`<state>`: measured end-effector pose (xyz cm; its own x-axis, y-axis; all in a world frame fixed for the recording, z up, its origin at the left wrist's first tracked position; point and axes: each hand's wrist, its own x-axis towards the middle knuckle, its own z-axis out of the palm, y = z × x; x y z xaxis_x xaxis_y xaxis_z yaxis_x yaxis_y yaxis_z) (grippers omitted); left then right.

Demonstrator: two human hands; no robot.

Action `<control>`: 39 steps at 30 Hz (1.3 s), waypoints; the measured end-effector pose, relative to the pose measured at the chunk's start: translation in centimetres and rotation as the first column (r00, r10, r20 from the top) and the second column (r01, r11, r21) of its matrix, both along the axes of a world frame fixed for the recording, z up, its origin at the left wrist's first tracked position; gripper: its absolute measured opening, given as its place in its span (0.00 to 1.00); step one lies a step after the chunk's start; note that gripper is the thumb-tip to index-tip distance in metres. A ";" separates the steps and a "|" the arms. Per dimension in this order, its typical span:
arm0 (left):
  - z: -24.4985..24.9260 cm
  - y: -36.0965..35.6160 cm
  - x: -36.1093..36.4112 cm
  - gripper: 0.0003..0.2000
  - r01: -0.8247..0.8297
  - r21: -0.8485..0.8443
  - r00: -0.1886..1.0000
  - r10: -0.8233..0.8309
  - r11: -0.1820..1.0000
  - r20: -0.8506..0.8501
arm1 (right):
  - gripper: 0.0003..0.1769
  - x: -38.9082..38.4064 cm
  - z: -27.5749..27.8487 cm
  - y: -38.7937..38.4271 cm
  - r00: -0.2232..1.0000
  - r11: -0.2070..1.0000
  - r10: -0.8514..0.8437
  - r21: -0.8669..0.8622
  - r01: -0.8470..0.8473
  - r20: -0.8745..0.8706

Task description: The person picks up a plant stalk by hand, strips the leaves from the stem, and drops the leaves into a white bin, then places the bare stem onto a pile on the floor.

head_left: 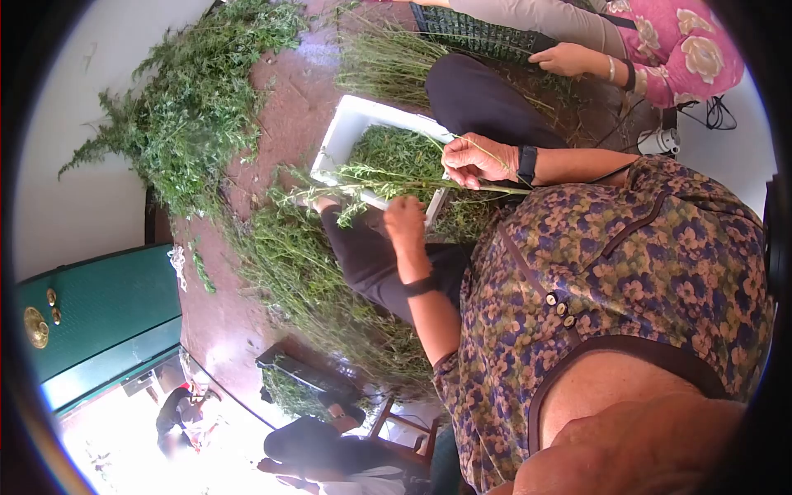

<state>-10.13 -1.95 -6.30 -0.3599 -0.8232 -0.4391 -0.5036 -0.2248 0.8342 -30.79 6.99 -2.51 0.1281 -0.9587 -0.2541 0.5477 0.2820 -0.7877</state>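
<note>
My right hand (483, 159), with a dark watch on its wrist, is closed around a long green stalk (495, 189). The stalk's leafy end (363, 179) reaches left across a white box (334, 139). Cut green leaves (396, 154) lie inside the box. Just below the stalk, beside the box's near corner, is my left hand (406, 221), with a dark band on its wrist. Its fingers are curled in and slightly blurred, and what is between them is hidden.
Leafy plants lie in a heap (194, 99) at upper left and another (305, 264) beside my leg. A co-worker's hand (565, 60) is near a dark crate (478, 31). Another person (330, 450) is by a black tray (309, 375). A green door (107, 297) is at left.
</note>
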 end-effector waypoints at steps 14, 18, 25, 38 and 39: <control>-3.6 3.4 -3.0 0.01 0.015 0.615 0.623 0.473 0.789 -0.623 | 0.14 -0.2 -0.7 -0.7 0.993 0.993 -0.117 -0.033 0.115 -0.036; -2.2 3.5 -3.2 0.01 -0.010 0.581 0.617 0.462 0.814 -0.637 | 0.09 -0.1 -1.6 -0.5 0.986 0.996 -0.075 -0.060 0.067 -0.150; -1.8 3.4 -3.2 0.02 0.046 0.516 0.554 0.408 0.855 -0.725 | 0.14 0.7 -1.6 -0.6 0.944 0.916 0.260 0.362 -0.174 -0.204; 2.8 4.1 -4.0 0.16 -0.319 -0.419 0.940 0.225 0.850 -0.258 | 0.14 0.8 1.2 -0.9 0.573 0.950 0.147 -0.046 -0.308 -0.806; 3.0 4.1 -4.1 0.16 -0.314 -0.433 0.942 0.222 0.845 -0.251 | 0.14 0.8 1.2 -0.9 0.425 0.926 0.040 -0.126 -0.355 -0.904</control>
<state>-14.23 2.17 -3.32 -0.1313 -0.9891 0.0670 -0.3068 0.1048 0.9460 -29.96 6.05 -1.33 0.1838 -0.9780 -0.0984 -0.5230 -0.0126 -0.8522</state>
